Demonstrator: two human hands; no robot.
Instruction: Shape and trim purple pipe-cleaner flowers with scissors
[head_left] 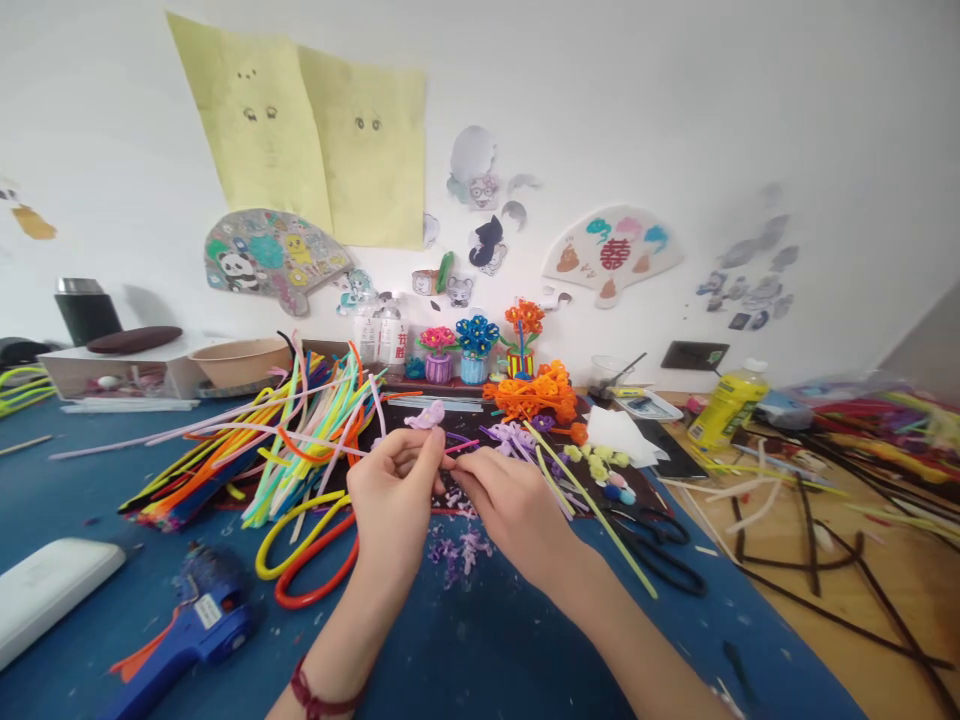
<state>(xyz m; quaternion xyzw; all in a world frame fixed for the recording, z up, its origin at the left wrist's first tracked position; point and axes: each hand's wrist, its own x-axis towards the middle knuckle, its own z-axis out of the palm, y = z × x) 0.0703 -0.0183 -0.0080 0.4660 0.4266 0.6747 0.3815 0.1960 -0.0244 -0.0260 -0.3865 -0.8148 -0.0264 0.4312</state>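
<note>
My left hand (397,490) is closed in a pinch at the middle of the view, and a small light purple fuzzy flower piece (426,415) sticks up from its fingertips. Close beside it on the right, my right hand (506,495) is also pinched, its fingertips nearly meeting those of the left. A thin pink-purple stem (462,446) shows just above the right fingertips; whether they grip it is unclear. Below the hands, purple fuzzy scraps (461,552) lie on the blue mat (480,640). More light purple pieces (512,438) rest behind my right hand.
Pipe cleaners (300,440) are heaped at left, above a blue glue gun (199,620) and a white case (56,590). Black scissors (656,550) and a yellow bottle (727,405) are at right. Orange flowers (536,390) and small potted flowers (476,350) stand behind.
</note>
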